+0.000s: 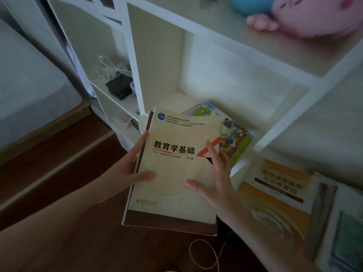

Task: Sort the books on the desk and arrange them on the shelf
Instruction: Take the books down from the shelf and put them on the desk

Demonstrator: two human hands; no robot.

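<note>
left hand [132,166] grips rectangular matte paperback [172,191]

Vantage: worn on the head, looking over the left hand [131,163] and right hand [216,177]; both forearms enter from the bottom edge.
Facing: forward and steeply down, onto the beige book [176,169] at frame centre and the wooden floor [59,193] at lower left.
Nearness: close; the book fills the middle, and the white shelf [135,65] spans the upper and right frame.
Tilt: rolled, so the shelf boards run diagonally from upper left to lower right.
Edges: soft with wide-angle blur at the pink plush toy [314,16], upper right, and the orange book [279,193], lower right.
</note>
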